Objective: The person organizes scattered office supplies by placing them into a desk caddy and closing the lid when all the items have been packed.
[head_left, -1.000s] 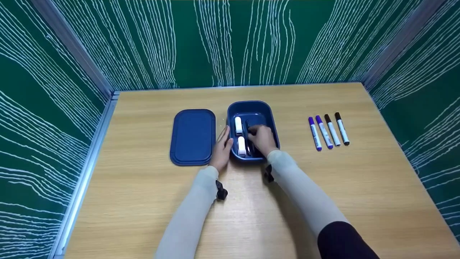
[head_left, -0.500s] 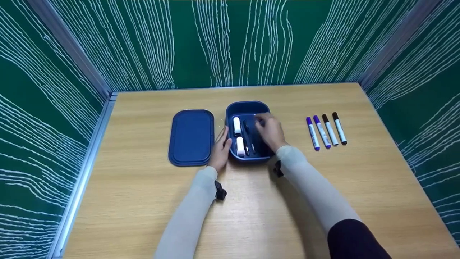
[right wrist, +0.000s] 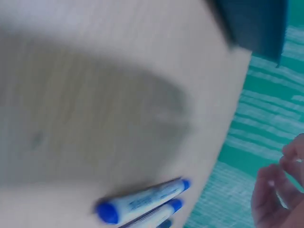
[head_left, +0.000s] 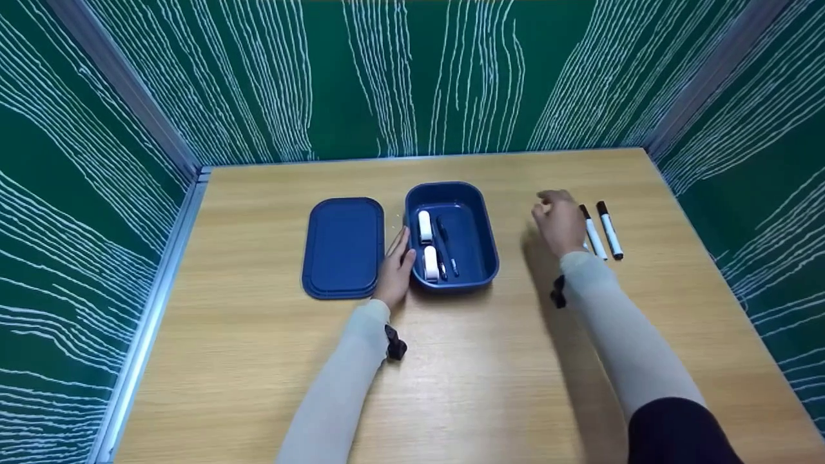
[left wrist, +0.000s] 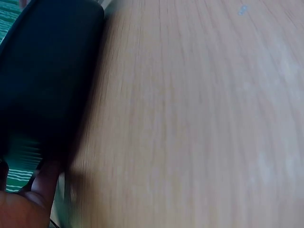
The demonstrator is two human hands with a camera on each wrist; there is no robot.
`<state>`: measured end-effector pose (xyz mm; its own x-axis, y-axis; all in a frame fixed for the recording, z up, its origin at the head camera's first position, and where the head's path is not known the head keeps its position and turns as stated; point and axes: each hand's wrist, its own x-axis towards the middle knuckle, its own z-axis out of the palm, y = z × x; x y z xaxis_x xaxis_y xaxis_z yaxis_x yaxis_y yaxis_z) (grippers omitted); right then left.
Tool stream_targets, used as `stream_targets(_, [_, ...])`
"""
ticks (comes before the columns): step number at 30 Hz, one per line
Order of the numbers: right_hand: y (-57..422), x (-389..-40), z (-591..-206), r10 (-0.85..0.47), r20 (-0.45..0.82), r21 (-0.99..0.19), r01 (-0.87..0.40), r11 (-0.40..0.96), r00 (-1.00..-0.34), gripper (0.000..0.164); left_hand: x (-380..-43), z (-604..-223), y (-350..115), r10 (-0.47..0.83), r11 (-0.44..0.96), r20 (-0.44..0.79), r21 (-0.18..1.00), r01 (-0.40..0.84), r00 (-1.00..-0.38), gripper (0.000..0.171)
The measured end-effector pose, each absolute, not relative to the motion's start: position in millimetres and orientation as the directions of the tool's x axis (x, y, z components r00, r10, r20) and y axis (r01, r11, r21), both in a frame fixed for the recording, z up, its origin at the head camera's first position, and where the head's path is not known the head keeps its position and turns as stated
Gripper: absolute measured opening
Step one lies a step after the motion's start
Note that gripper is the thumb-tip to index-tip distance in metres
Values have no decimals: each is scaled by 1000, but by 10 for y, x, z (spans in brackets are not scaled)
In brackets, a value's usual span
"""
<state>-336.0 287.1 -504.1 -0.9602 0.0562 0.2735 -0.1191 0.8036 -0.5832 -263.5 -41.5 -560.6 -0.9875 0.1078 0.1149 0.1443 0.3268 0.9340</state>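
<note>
A dark blue box (head_left: 474,238) stands uncovered on the table. My left hand (head_left: 394,274) rests its straight fingers against the box's left side. Inside lie two small white rounded items (head_left: 425,225), one behind the other, and two dark slim pens (head_left: 446,248). Off to the right, my right hand (head_left: 561,222) hovers over the marker row, fingers loosely bent and holding nothing. It hides most of the purple-capped markers in the head view. The right wrist view shows those two markers (right wrist: 147,202) below the fingers, apart from them. Two black-capped markers (head_left: 610,231) lie beside the hand.
A dark blue lid (head_left: 343,248) lies flat to the left of the box. Wooden table (head_left: 451,374) surrounds everything. Green walls (head_left: 451,77) with white line patterns enclose the back and both sides.
My right hand has left the inside of the box and moved right to the markers. Two pens now show side by side in the box. My left hand has stayed at the box.
</note>
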Motion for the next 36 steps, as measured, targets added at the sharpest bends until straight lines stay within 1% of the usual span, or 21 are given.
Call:
stream_targets(6, [3167, -3285, -5234, 130, 184, -548, 8, 837, -974, 34, -2637, -5612, -405, 100, 333, 116, 932, 143, -988, 52])
stream_targets(12, [3301, -3200, -5406, 172, 99, -517, 97, 851, -980, 35, -2644, -5630, -403, 109, 326, 122, 933, 151, -987, 52])
stream_targets(19, [3340, -3155, -5519, 160, 88, -476, 100, 874, -983, 33, -2642, -5606, -409, 110, 325, 121, 934, 151, -987, 52])
stream_targets(29, [3320, -3156, -5522, 158, 83, -488, 98, 867, -984, 36, -2647, -5603, -415, 111, 321, 109, 937, 139, -988, 52])
stream_targets(36, [3334, -3178, -5531, 137, 73, -461, 88, 883, -988, 34, -2651, -5617, -415, 104, 324, 105, 937, 133, -989, 52])
